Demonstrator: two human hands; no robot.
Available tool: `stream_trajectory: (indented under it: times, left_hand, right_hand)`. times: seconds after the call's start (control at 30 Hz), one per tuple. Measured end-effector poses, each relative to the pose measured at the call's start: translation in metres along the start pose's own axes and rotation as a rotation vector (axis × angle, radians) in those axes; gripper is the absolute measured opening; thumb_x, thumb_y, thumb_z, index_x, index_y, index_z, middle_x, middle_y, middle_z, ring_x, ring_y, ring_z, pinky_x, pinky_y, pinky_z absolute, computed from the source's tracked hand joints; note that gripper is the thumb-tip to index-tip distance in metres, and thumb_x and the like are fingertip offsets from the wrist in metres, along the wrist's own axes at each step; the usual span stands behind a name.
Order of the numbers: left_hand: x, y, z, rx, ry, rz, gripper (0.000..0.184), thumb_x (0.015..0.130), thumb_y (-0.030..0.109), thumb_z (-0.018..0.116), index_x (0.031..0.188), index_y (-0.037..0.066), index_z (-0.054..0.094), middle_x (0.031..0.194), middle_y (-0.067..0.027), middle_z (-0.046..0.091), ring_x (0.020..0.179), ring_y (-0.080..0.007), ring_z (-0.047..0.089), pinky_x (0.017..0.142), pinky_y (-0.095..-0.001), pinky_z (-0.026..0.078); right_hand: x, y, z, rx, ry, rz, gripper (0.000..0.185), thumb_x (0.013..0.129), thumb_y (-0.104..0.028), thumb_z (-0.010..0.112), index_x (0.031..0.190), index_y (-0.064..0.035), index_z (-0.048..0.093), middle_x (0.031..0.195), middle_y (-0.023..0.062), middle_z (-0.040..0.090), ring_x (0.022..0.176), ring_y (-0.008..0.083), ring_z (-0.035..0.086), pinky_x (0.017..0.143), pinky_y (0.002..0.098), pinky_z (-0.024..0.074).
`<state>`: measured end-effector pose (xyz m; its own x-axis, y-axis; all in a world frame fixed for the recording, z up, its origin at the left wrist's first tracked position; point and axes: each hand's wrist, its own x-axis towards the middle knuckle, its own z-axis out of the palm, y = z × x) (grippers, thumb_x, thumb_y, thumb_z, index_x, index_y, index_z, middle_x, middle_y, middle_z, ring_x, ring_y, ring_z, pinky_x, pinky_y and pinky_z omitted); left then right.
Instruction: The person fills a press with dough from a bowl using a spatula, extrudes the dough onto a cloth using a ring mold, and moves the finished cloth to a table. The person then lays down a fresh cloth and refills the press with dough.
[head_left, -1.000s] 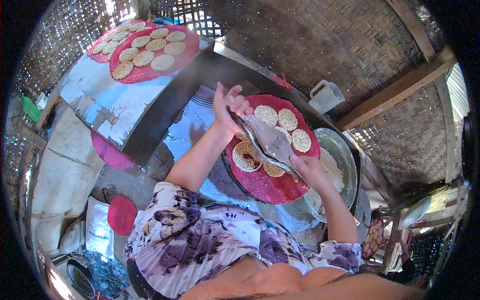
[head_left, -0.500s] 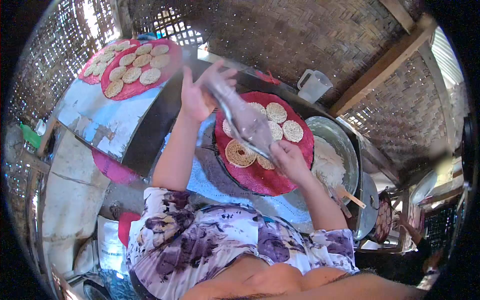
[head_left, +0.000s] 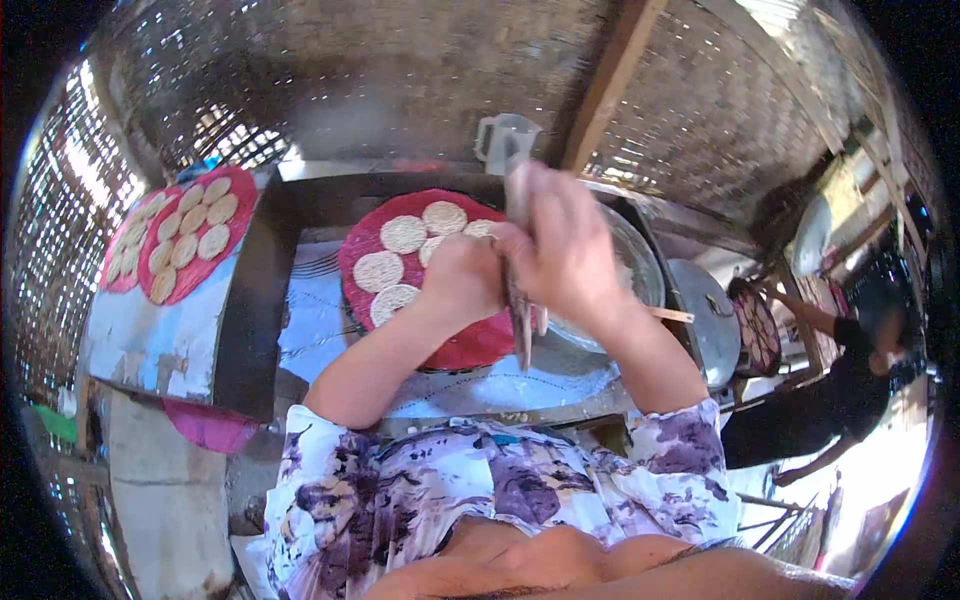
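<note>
A thin, greyish sheet (head_left: 522, 325), see-through like plastic, stands nearly edge-on between my hands. My left hand (head_left: 465, 275) is closed in a fist against its left side, over the round pink mat. On the other side my right hand (head_left: 570, 245) grips the sheet, its fingers smeared by motion. Under my hands the pink mat (head_left: 470, 345) carries several pale, lacy round cakes (head_left: 403, 234); my left hand and forearm cover part of it. Behind my right hand is a large metal basin (head_left: 640, 255), partly hidden, with a wooden handle (head_left: 670, 315) at its rim.
More lacy cakes lie on pink mats (head_left: 185, 270) on a pale worn board (head_left: 150, 335) at left. A clear plastic jug (head_left: 505, 140) stands at the back. At right are a round metal lid (head_left: 705, 320), a tray of rounds (head_left: 757, 325) and another person (head_left: 825, 400) in dark clothes.
My left hand, open and raised before, has come down and closed at the sheet. The sheet has turned edge-on and my right hand has risen. The view has swung right, showing more of the other person.
</note>
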<state>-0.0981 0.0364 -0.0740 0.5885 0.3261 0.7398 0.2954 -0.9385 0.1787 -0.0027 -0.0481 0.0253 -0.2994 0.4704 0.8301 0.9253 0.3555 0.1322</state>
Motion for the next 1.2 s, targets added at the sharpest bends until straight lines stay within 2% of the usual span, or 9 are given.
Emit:
stream_trajectory:
  times: [0.13, 0.47, 0.6, 0.67, 0.77, 0.8, 0.93, 1.07, 1.2]
  left_hand:
    - [0.011, 0.007, -0.007, -0.198, -0.448, 0.016, 0.029, 0.06, 0.03, 0.066, 0.084, 0.014, 0.061, 0.077, -0.0077, 0.064, 0.075, -0.0295, 0.061, 0.072, -0.038, 0.048]
    - [0.028, 0.052, -0.023, 0.053, -0.331, 0.25, 0.028, 0.053, 0.019, 0.067, 0.077, 0.009, 0.057, 0.066, -0.01, 0.057, 0.063, -0.0295, 0.056, 0.063, -0.0407, 0.044]
    - [0.027, 0.035, -0.004, -0.545, -0.177, -0.133, 0.034, 0.067, 0.023, 0.068, 0.096, 0.006, 0.061, 0.08, -0.01, 0.063, 0.073, -0.0222, 0.062, 0.068, -0.0352, 0.049]
    - [0.025, 0.031, 0.022, -1.473, -0.439, -0.644, 0.039, 0.073, 0.022, 0.068, 0.107, 0.005, 0.058, 0.101, -0.0093, 0.062, 0.086, -0.0204, 0.062, 0.078, -0.0341, 0.048]
    - [0.045, 0.074, 0.043, -1.712, -0.173, -0.269, 0.022, 0.078, 0.015, 0.062, 0.1, 0.009, 0.058, 0.124, -0.0123, 0.047, 0.11, -0.0252, 0.048, 0.091, -0.0392, 0.039]
    - [0.052, 0.077, 0.068, -1.588, 0.074, 0.187, 0.011, 0.082, 0.012, 0.058, 0.092, 0.015, 0.058, 0.135, -0.0137, 0.037, 0.124, -0.0302, 0.036, 0.099, -0.0429, 0.032]
    - [0.06, 0.08, 0.062, -1.815, 0.412, 0.027, 0.018, 0.08, 0.011, 0.062, 0.095, 0.012, 0.053, 0.105, -0.0071, 0.047, 0.113, -0.0371, 0.044, 0.097, -0.0515, 0.033]
    - [0.044, 0.061, 0.05, -1.589, 0.448, -0.105, 0.014, 0.084, 0.018, 0.057, 0.093, 0.01, 0.05, 0.107, -0.0056, 0.05, 0.119, -0.0374, 0.039, 0.101, -0.053, 0.027]
    - [0.037, 0.06, 0.056, -1.3, 0.426, -0.156, 0.02, 0.084, 0.014, 0.056, 0.1, 0.005, 0.047, 0.102, -0.0079, 0.049, 0.108, -0.0309, 0.05, 0.09, -0.0466, 0.041]
  right_hand:
    - [-0.018, -0.021, -0.03, 0.221, -0.177, -0.427, 0.041, 0.058, -0.007, 0.067, 0.095, -0.0005, 0.051, 0.082, 0.0118, 0.054, 0.075, 0.0314, 0.055, 0.069, 0.0404, 0.0446]
    - [-0.057, 0.074, -0.134, 0.709, -0.378, 0.539, 0.049, 0.069, 0.0, 0.056, 0.11, -0.0057, 0.031, 0.075, 0.0032, 0.045, 0.062, 0.0127, 0.047, 0.054, 0.0285, 0.0426]
    - [-0.099, 0.112, -0.18, 0.733, 0.239, 0.721, 0.04, 0.074, 0.002, 0.053, 0.107, -0.0085, 0.033, 0.076, 0.0049, 0.048, 0.065, 0.0117, 0.049, 0.059, 0.0265, 0.0441]
    - [-0.111, 0.115, -0.172, 0.76, 0.69, 0.664, 0.035, 0.076, 0.003, 0.052, 0.104, -0.0088, 0.034, 0.077, 0.0061, 0.049, 0.065, 0.0128, 0.05, 0.057, 0.027, 0.0444]
    - [-0.133, 0.111, -0.128, 0.804, 1.033, 0.662, 0.03, 0.08, 0.0, 0.052, 0.098, -0.0139, 0.033, 0.08, 0.0062, 0.052, 0.075, 0.0168, 0.053, 0.05, 0.026, 0.0469]
    - [-0.136, 0.101, -0.118, 0.979, 0.981, 0.719, 0.03, 0.081, 0.0, 0.051, 0.099, -0.0155, 0.033, 0.082, 0.0055, 0.052, 0.076, 0.0172, 0.053, 0.043, 0.0235, 0.0461]
    - [-0.161, 0.101, -0.072, 1.503, 0.68, 0.631, 0.033, 0.081, -0.008, 0.059, 0.108, -0.0109, 0.041, 0.102, 0.0078, 0.051, 0.1, 0.0239, 0.052, 0.071, 0.0391, 0.0504]
    - [-0.241, 0.187, -0.025, 0.265, -0.682, 0.886, 0.029, 0.082, -0.028, 0.056, 0.102, -0.0067, 0.061, 0.112, 0.0133, 0.054, 0.105, 0.0266, 0.052, 0.085, 0.038, 0.0433]
    - [-0.318, 0.203, 0.016, -0.239, -1.007, 0.741, 0.027, 0.075, -0.026, 0.06, 0.093, -0.0081, 0.066, 0.091, 0.0147, 0.065, 0.089, 0.0285, 0.062, 0.079, 0.0399, 0.0472]
